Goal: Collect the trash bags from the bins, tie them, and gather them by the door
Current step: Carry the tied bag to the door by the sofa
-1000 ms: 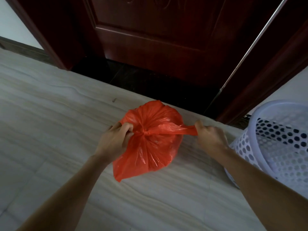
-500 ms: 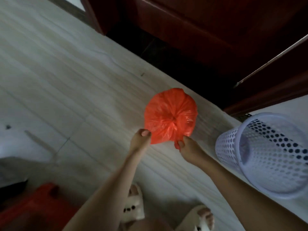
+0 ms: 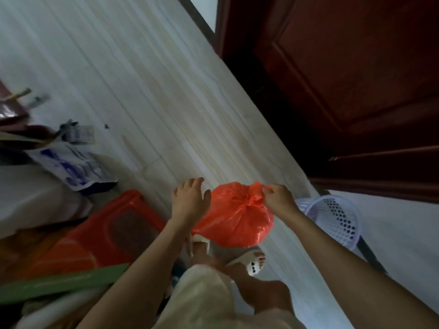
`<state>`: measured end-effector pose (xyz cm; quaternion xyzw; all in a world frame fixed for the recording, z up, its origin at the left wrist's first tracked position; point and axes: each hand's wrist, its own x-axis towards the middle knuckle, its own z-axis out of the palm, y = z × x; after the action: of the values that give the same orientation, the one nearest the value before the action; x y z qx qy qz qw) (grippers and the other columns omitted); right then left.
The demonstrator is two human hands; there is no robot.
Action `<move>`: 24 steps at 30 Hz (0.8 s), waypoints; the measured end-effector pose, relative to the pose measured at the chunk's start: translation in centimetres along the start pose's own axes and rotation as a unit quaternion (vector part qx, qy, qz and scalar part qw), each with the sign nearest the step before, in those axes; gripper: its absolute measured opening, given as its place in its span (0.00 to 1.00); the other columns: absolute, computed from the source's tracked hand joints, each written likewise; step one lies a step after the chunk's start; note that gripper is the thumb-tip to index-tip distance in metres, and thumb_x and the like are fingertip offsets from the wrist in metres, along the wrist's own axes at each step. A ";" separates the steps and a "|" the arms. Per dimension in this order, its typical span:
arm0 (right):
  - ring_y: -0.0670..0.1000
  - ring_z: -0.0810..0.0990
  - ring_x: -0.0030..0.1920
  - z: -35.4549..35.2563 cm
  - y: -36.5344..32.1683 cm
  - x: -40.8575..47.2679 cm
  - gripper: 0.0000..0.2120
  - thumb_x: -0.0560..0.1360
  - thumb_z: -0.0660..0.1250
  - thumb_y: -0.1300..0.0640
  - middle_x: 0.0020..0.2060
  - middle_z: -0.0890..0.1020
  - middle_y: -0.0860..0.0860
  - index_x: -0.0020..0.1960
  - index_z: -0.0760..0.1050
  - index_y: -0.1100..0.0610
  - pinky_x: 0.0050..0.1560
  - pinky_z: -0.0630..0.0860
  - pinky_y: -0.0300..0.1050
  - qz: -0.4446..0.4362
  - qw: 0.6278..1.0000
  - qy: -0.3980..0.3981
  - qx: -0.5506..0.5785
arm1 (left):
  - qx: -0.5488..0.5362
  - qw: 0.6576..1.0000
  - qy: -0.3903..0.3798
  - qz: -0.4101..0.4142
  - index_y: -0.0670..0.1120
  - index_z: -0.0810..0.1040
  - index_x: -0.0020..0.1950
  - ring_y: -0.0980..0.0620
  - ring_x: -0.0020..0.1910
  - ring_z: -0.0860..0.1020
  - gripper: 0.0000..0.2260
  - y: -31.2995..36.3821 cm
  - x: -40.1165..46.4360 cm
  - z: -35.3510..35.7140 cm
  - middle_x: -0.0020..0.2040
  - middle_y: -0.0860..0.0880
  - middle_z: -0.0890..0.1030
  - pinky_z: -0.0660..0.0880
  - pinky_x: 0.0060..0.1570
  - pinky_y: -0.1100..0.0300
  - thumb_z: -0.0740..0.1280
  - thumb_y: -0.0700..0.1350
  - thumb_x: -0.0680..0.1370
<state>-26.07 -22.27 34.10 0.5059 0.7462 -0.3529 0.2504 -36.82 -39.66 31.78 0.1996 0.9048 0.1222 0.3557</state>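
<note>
- My right hand (image 3: 278,198) pinches the gathered neck of the red bag (image 3: 235,219), fingers curled tight round the twisted plastic just above the knot.
- The bag hangs from that pinch, full and rounded, clear of the floor (image 3: 147,91) as far as I can tell; its underside is in front of my slippers (image 3: 251,260), so I cannot see whether it touches anything below.
- My left hand (image 3: 190,198) is spread with the fingers straight and apart, holding nothing; its thumb lies just beside the bag's left flank, and I cannot tell whether it touches the plastic.
- The bag sits between my two hands, above my feet, near the floor's edge where the dark threshold begins.
- The door (image 3: 356,67), dark red wood, fills the upper right, well apart from the bag.
- A white perforated bin (image 3: 337,217) lies tipped on its side just beside my right wrist, on the floor by the wall under the door frame.
- A red plastic stool (image 3: 118,229) stands at my left, near my left forearm.
- Farther left on the floor lies a white sack with blue print (image 3: 69,167), with blurred clutter behind it.
- A green board (image 3: 59,283) crosses the lower left corner, partly over the stool.
</note>
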 end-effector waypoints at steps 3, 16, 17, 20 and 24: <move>0.61 0.78 0.52 -2.1 -5.3 -4.2 0.13 0.77 0.57 0.57 0.51 0.81 0.64 0.48 0.77 0.64 0.45 0.68 0.46 -0.037 0.998 -0.029 -0.052 | 0.013 0.999 0.034 0.000 0.47 0.64 0.71 0.44 0.68 0.67 0.22 -1.2 -2.1 -6.6 0.70 0.46 0.69 0.60 0.67 0.48 0.59 0.51 0.78; 0.63 0.77 0.56 -10.3 -32.4 -3.9 0.15 0.78 0.57 0.52 0.56 0.79 0.63 0.54 0.76 0.61 0.53 0.73 0.50 -0.253 0.945 0.014 -0.208 | -0.019 0.989 0.126 -0.079 0.49 0.61 0.72 0.43 0.70 0.65 0.24 -3.9 2.7 -27.3 0.71 0.46 0.67 0.56 0.70 0.41 0.59 0.52 0.77; 0.63 0.77 0.56 -10.6 -34.6 -3.1 0.15 0.77 0.57 0.53 0.56 0.80 0.62 0.54 0.76 0.61 0.53 0.73 0.50 -0.264 0.943 0.017 -0.204 | -0.019 0.987 0.134 -0.091 0.49 0.61 0.72 0.43 0.70 0.63 0.24 -4.2 3.6 -28.9 0.71 0.46 0.66 0.55 0.71 0.40 0.59 0.52 0.77; 0.63 0.77 0.56 -11.3 -42.3 -0.2 0.15 0.78 0.56 0.54 0.55 0.80 0.62 0.54 0.76 0.61 0.52 0.73 0.50 -0.297 0.931 0.004 -0.212 | -0.033 0.975 0.166 -0.146 0.49 0.60 0.73 0.44 0.72 0.61 0.25 -5.7 6.9 -34.3 0.73 0.46 0.64 0.53 0.72 0.40 0.59 0.52 0.78; 0.63 0.77 0.55 -11.9 -51.0 2.4 0.16 0.79 0.53 0.54 0.55 0.79 0.62 0.54 0.75 0.62 0.53 0.73 0.52 -0.319 0.917 0.004 -0.238 | -0.050 0.962 0.189 -0.192 0.48 0.58 0.74 0.43 0.73 0.59 0.25 -8.1 10.6 -41.1 0.74 0.45 0.61 0.52 0.71 0.41 0.58 0.52 0.78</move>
<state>-74.65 -23.81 53.76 0.1678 0.9310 -0.2236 0.2347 -74.54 -45.41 51.98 -0.0228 0.9698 0.1318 0.2042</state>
